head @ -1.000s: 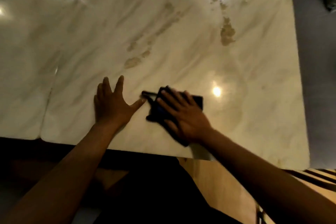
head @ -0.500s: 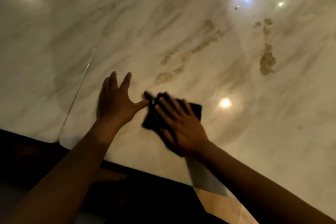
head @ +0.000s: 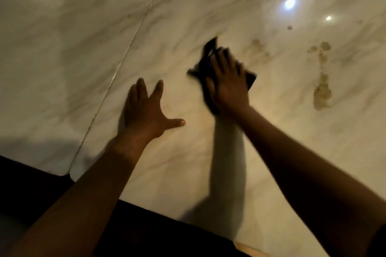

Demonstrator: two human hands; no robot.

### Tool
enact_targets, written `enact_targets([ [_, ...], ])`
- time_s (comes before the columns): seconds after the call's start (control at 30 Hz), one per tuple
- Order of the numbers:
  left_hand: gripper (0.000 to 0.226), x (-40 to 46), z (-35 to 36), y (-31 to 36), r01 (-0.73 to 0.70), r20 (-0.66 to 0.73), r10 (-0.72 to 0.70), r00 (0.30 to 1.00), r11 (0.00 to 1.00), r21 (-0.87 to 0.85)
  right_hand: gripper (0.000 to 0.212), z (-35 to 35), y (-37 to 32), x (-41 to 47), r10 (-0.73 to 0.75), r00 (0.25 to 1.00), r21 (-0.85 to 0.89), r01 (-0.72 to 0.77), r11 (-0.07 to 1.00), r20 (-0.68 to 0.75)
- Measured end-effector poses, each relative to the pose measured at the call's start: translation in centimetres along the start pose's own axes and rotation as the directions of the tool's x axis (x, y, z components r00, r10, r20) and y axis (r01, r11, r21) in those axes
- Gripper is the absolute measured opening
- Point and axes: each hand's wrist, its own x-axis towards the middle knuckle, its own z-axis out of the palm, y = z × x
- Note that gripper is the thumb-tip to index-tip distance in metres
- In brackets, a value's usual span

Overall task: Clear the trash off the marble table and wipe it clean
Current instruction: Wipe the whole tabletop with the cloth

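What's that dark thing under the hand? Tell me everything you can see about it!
It is a dark cloth, nearly black, soft and rumpled, a bit blurred. It lies flat on the pale marble table. The right hand presses down on it with fingers spread, covering most of it. A floppy corner sticks out past the fingertips, and dark edges peek out on both sides of the hand. Brownish stains sit on the marble to its right, not touching it.

Two bare forearms are in view, with no sleeves, watches, bands or gloves on them. The left hand [head: 144, 113] and right hand [head: 228, 84] carry no rings. The right hand's outline is motion-blurred. One thumbnail is visible on the left hand.
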Motion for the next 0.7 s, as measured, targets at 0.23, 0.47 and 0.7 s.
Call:
enact_targets([
  [0.23,0.132,0.6,-0.7,0.9,-0.062,0.03,0.062,0.998,0.998,-0.008,0.061,0.6,0.0,-4.4,-0.285,0.953,0.05,0.281,0.958,0.104],
  [0.47,0.13,2.4,-0.3,6.0,-0.044,0.017,0.044,0.999,0.999,-0.004,0.068,-1.7,13.8,7.7,0.283,0.959,-0.042,-0.284,0.958,-0.02],
  [0.7,0.125,2.5,1.4,10.7,-0.047,-0.082,0.045,0.996,0.999,-0.024,0.062,-1.2,7.2,-4.2,-0.242,0.967,0.017,0.241,0.97,0.083],
])
